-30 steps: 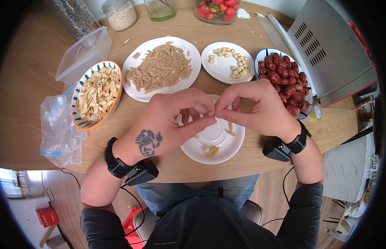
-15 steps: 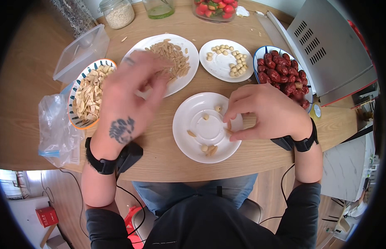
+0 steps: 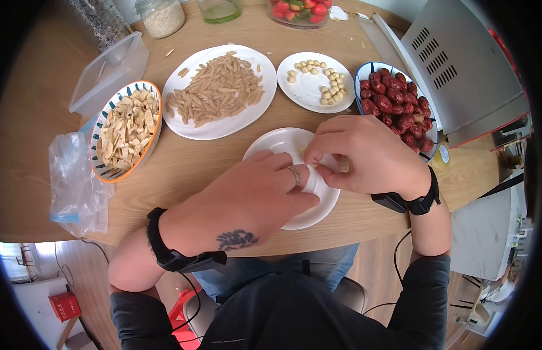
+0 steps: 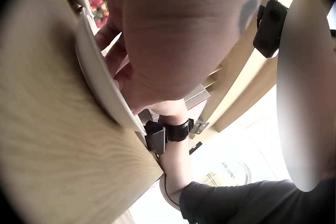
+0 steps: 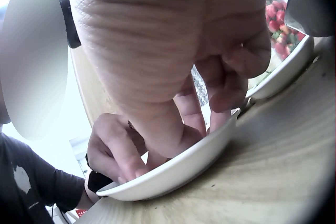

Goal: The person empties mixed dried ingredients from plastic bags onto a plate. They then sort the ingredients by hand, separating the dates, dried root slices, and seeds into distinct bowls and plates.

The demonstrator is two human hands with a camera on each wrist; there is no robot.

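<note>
Over a small white plate [image 3: 271,139], in the head view, my left hand [image 3: 241,198] bends its fingers down into the dish, a ring on one finger. My right hand [image 3: 367,154] meets it from the other side, thumb and forefinger brought together close to the left fingertips. In the right wrist view both hands' fingertips reach inside the plate's rim [image 5: 178,174]. I cannot tell what either hand holds. Most of the plate's contents are hidden. Behind it lie a large white plate [image 3: 215,133] heaped with long tan kernels [image 3: 215,93] and a plate [image 3: 297,98] of round pale seeds [image 3: 336,87].
At the right, a bowl [image 3: 362,96] of red dates [image 3: 393,105] stands beside a grey vented appliance [image 3: 457,76]. A bowl of dried slices [image 3: 128,128], a plastic bag [image 3: 75,181] and a clear box [image 3: 110,73] are at the left. Glass jars [image 3: 160,17] line the back.
One second ago both hands pinched a small tan piece together. My left hand then swung to the large kernel plate and has come back to the small plate. The right stayed there.
</note>
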